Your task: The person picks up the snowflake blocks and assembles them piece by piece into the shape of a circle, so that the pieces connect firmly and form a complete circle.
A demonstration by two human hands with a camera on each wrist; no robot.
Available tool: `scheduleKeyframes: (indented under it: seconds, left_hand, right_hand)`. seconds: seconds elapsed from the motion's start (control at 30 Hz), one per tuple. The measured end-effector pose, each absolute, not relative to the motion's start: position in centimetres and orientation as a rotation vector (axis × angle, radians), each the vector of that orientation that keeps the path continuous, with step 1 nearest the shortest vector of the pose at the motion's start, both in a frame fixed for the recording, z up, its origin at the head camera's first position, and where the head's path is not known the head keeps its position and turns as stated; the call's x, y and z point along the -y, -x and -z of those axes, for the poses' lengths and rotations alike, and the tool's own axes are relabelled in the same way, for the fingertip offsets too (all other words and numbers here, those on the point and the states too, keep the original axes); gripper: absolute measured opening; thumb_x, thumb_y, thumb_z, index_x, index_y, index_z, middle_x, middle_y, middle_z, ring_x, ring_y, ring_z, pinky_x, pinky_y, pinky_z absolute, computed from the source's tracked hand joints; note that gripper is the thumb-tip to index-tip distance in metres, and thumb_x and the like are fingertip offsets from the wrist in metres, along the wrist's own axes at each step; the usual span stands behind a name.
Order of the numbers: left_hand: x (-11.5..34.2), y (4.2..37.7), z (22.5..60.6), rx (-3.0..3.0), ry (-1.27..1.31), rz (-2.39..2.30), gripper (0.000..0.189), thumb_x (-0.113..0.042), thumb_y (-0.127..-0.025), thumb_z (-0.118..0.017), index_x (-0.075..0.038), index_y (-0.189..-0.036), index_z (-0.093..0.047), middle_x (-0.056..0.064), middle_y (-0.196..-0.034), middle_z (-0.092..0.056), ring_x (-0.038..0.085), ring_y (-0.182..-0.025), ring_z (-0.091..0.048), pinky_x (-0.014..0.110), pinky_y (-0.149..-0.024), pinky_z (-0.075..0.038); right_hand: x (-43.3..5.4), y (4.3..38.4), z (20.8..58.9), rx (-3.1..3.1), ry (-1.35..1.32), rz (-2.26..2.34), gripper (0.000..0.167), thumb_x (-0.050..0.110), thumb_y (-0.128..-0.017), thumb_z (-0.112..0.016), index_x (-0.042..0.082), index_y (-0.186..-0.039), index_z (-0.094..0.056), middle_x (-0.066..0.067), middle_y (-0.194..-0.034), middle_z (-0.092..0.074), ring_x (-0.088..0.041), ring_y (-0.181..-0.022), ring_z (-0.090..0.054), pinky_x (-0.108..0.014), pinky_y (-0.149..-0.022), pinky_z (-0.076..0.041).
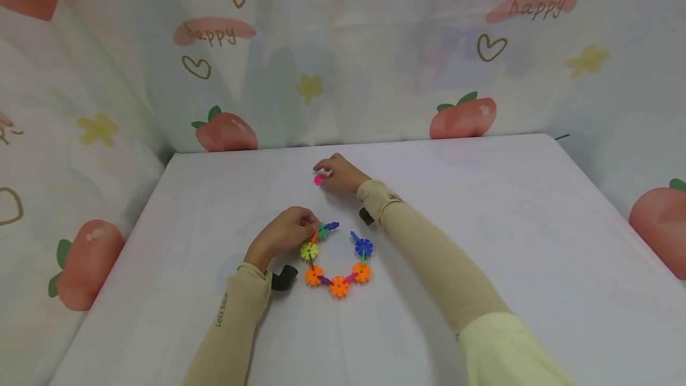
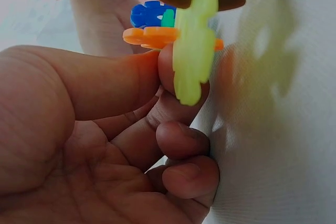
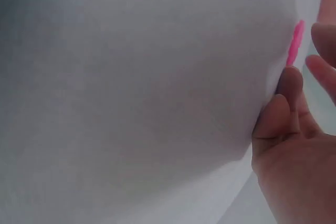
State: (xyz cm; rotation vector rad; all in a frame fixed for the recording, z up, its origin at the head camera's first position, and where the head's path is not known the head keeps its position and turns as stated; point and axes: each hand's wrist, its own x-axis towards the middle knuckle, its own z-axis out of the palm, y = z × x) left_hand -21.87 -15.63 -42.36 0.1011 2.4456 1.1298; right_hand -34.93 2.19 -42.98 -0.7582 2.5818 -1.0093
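Observation:
On the white table lies a ring-like chain of notched plastic disc connectors, with a gap at its upper right. My left hand (image 1: pixel 286 232) is at the chain's upper left and pinches an orange disc (image 2: pixel 149 36) between thumb and index finger. Slotted onto that one is a yellow disc (image 2: pixel 195 51). Beyond my left fingertips in the head view are a green disc (image 1: pixel 323 232) and a purple-blue disc (image 1: pixel 333 226). Farther back, my right hand (image 1: pixel 343 174) is at a loose pink disc (image 1: pixel 319 180). Its thumb and index finger stand apart around this disc (image 3: pixel 296 43), which lies on the table.
Along the chain's near side run several orange discs (image 1: pixel 339 286). A blue disc (image 1: pixel 364 247) sits at its right end, close to the right forearm. Black wrist mounts (image 1: pixel 284 278) hang by both sleeves. A printed fabric backdrop (image 1: pixel 343 64) rises behind the table.

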Motion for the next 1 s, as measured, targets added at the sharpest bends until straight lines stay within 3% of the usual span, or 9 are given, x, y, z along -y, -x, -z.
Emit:
scheduleKeyframes:
  seconds: [0.2,0.53,0.63,0.87,1.0]
  left_hand:
    - [15.3,21.8,42.3,-2.449,-0.102,-1.122,0.015,-0.012,-0.108,-0.062,-0.001,-0.113,-0.07,0.009,-0.101,-0.067,0.024,-0.092,-0.06,0.037,-0.088,-0.054]
    - [15.2,21.7,42.3,-2.46,-0.098,-1.095,0.014,-0.013,-0.107,-0.062,-0.002,-0.111,-0.071,0.009,-0.1,-0.067,0.024,-0.091,-0.059,0.036,-0.085,-0.052]
    - [15.1,21.6,42.3,-2.461,-0.095,-1.088,0.015,-0.013,-0.107,-0.062,-0.003,-0.111,-0.07,0.009,-0.1,-0.066,0.024,-0.091,-0.059,0.036,-0.084,-0.052]
    - [15.0,21.6,42.4,-2.465,-0.08,-1.079,0.015,-0.014,-0.108,-0.062,-0.003,-0.112,-0.071,0.009,-0.102,-0.066,0.024,-0.093,-0.059,0.036,-0.085,-0.052]
    - [15.1,21.5,42.2,-2.476,-0.095,-1.07,0.015,-0.015,-0.108,-0.062,-0.003,-0.111,-0.071,0.009,-0.101,-0.067,0.024,-0.093,-0.059,0.037,-0.084,-0.052]
  right_hand:
    - [-2.3,34.8,43.1,-2.668,0.735,0.932,0.026,0.002,-0.097,-0.072,-0.003,-0.122,-0.069,-0.02,-0.124,-0.053,-0.03,-0.109,-0.057,-0.037,-0.101,-0.049]
    - [-2.9,34.4,42.5,-2.676,0.584,1.002,0.018,0.004,-0.096,-0.077,0.003,-0.104,-0.061,-0.01,-0.098,-0.063,-0.022,-0.09,-0.056,-0.031,-0.081,-0.047]
    - [-3.5,34.0,42.2,-2.646,0.559,1.038,0.016,0.002,-0.096,-0.076,0.003,-0.104,-0.062,-0.009,-0.094,-0.063,-0.021,-0.087,-0.056,-0.029,-0.078,-0.046]
    - [-5.0,32.6,41.8,-2.553,0.61,1.053,0.024,-0.001,-0.095,-0.068,0.003,-0.119,-0.073,-0.01,-0.096,-0.067,-0.019,-0.081,-0.059,-0.027,-0.073,-0.048]
    - [-5.7,31.9,41.7,-2.524,0.625,1.06,0.019,0.001,-0.094,-0.072,0.005,-0.111,-0.077,-0.006,-0.092,-0.069,-0.016,-0.079,-0.059,-0.027,-0.072,-0.048]
